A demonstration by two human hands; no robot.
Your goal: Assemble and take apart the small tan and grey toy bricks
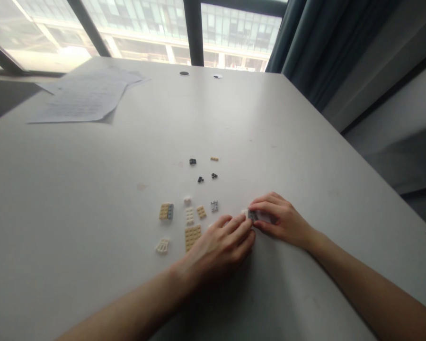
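Between finger and thumb, my right hand [286,220] pinches a small grey building brick [251,215]. My left hand [230,239] meets it from the other side, fingers close together, at a white piece [244,212] mostly covered by the fingertips. Partly under the left wrist lies a tan studded plate [192,237]. Near it are a white plate [189,216], a smaller tan plate [201,211], a light grey piece [214,205] and a small white piece [187,201].
Further left lie a tan and grey plate [166,211] and a white ribbed piece [162,246]. Beyond are black pieces [192,162] and a thin tan strip [214,159]. Paper sheets [81,97] rest on the white table [128,265] at the back left, by the window.
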